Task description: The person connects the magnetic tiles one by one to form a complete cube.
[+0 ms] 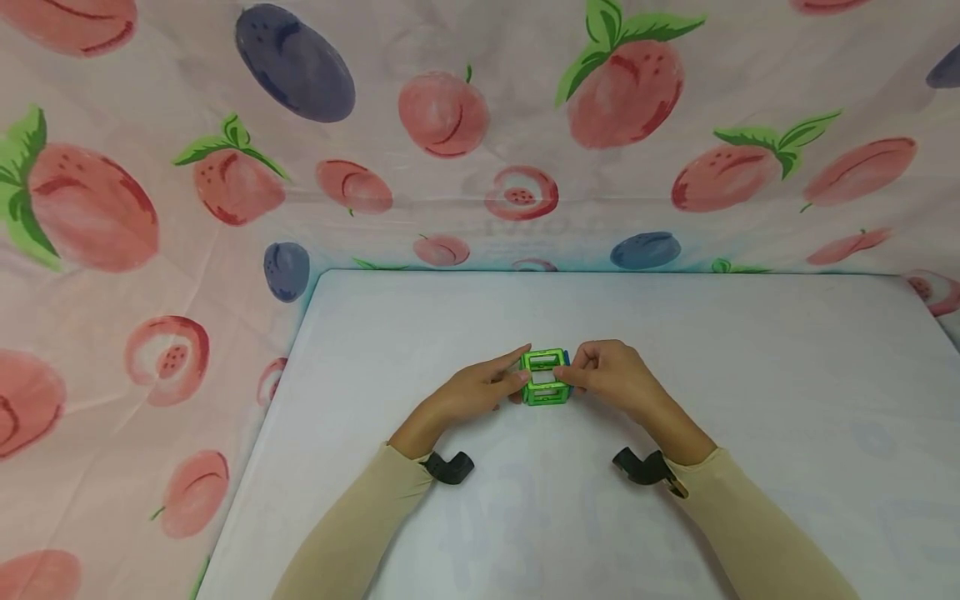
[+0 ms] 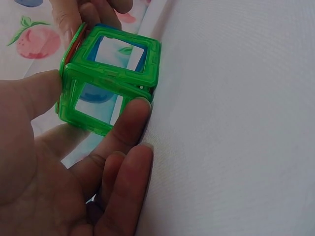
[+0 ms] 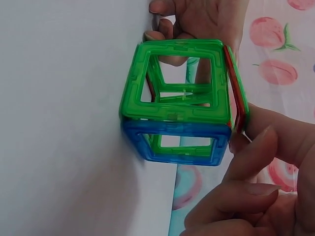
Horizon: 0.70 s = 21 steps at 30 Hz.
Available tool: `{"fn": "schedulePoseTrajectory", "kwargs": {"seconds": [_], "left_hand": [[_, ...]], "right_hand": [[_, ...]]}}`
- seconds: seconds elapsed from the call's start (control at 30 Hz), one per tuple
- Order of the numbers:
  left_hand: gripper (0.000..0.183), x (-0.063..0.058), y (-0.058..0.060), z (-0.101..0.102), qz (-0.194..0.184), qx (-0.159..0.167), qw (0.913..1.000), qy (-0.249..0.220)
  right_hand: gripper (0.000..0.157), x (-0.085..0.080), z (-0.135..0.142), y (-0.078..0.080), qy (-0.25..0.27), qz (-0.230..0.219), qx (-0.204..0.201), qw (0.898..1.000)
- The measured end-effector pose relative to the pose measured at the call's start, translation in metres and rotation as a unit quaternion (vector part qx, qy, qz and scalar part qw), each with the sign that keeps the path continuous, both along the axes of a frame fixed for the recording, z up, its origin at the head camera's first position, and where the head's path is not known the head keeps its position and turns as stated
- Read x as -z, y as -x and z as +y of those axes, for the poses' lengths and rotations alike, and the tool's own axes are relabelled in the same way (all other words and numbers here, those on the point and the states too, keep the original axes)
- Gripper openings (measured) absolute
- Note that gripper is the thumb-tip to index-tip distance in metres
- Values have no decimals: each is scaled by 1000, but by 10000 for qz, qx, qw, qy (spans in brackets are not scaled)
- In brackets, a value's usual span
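A small cube of see-through magnetic tiles (image 1: 546, 387), mostly green square frames, stands on the white table between the two hands. One side is a blue tile (image 3: 182, 129), facing the right hand. Along the cube's upper face shows a red strip (image 3: 235, 86) beside green. My left hand (image 1: 472, 392) grips the cube from the left, thumb on its upper edge and fingers against its side. From the other side my right hand (image 1: 613, 377) holds the cube's upper right edge with the thumb, the other fingers curled beside the blue tile. Its exact fingertip contact is partly hidden.
The white tabletop (image 1: 540, 517) stretches around the hands. A fruit-printed cloth (image 1: 480, 183) hangs behind the table and along its left side. Black wrist mounts (image 1: 450, 468) sit at the cuffs of both beige sleeves (image 1: 360, 517).
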<state>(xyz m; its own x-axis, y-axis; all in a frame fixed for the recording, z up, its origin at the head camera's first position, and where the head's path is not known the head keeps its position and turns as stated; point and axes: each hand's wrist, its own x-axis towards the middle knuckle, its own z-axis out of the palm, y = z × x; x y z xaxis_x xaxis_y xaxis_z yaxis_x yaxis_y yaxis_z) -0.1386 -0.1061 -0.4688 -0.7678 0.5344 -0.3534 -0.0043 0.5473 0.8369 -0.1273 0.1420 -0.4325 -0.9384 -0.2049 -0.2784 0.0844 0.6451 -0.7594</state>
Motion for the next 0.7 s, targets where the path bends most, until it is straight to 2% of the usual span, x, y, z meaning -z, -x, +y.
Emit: {"fn": "schedulePoseTrajectory", "kwargs": {"seconds": [0.17,0.3,0.43,0.7], "left_hand": [[63,0,1,0,-11,-6,10000,-16],[63,0,1,0,-28,-22,10000,18],[63,-1,1,0,-23,-19,10000,40],[62,1,1,0,-58,-66,10000,-4]], "right_hand": [[22,1,0,-2,126,444,-120,9989],[13,1,-4,-3,63,897,-709,9934],[12,1,-8,-3,-181,1123,-1198,9863],[13,0,-14,-4,-385,1219,-1344,9826]]}}
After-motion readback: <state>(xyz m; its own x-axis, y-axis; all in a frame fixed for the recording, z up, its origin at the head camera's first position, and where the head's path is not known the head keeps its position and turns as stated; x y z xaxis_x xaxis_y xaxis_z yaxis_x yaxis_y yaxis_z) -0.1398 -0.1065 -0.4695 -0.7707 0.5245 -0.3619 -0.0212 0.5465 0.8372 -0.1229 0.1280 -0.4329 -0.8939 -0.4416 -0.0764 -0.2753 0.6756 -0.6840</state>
